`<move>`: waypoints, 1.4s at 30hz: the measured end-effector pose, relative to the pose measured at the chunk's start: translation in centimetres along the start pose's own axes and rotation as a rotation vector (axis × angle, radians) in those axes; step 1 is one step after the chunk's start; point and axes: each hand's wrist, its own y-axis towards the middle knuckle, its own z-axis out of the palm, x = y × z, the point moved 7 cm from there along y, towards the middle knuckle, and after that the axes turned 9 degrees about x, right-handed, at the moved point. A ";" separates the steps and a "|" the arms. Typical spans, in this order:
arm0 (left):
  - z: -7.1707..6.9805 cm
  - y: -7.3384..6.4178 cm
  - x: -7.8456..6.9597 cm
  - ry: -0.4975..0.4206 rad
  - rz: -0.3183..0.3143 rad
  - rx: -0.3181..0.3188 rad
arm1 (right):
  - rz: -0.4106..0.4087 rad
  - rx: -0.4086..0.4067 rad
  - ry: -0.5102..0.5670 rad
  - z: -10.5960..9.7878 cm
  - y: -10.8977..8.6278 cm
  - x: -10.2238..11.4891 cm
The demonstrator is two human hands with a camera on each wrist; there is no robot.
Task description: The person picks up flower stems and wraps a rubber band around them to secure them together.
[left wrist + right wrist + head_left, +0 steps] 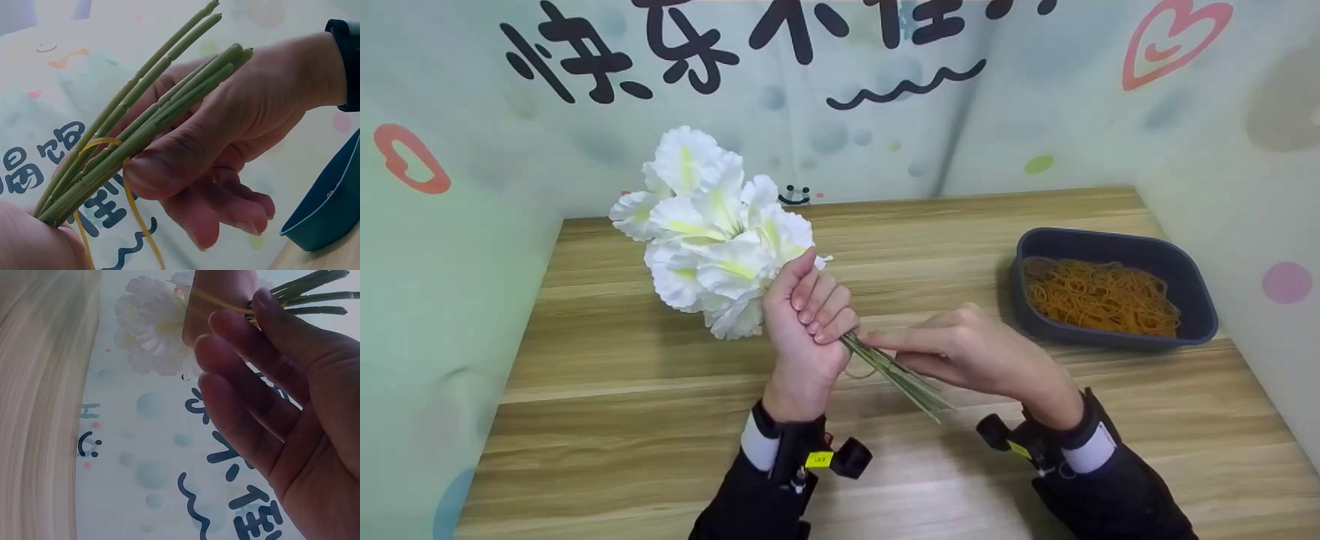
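Note:
A bunch of white artificial flowers (pixel 720 232) with yellow-green centres tilts to the upper left above the table. My left hand (pixel 810 322) grips it by the green stems (pixel 896 375), fingers curled round them just below the blooms. The stem ends stick out toward my right hand (pixel 975 349). In the left wrist view, a yellow rubber band (pixel 101 140) crosses part of the stems and hangs down in a loop. The right thumb (pixel 152 171) and index finger pinch the band at the stems. The other right fingers are loosely bent in the right wrist view.
A dark blue plastic box (pixel 1095 246) stands at the right of the wood-grain table (pixel 622 450), holding a heap of rubber bands (pixel 1099 296). Light printed walls (pixel 877 150) rise behind the table and at both sides.

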 end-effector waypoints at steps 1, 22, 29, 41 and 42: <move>0.0 0.0 0.1 0.001 -0.006 -0.003 | -0.009 -0.004 -0.002 0.0 0.0 0.1; 0.1 0.0 -0.1 0.009 0.004 0.002 | -0.090 -0.131 -0.085 0.5 0.4 0.4; 0.2 0.0 0.1 0.010 0.005 0.014 | -0.091 -0.130 -0.021 0.4 0.4 0.1; 0.4 -0.2 0.3 -0.033 0.022 0.055 | 0.062 -0.270 -0.055 0.9 0.9 -0.4; 0.4 -0.3 0.1 -0.042 0.033 0.058 | 0.069 -0.275 -0.066 1.1 0.9 -0.4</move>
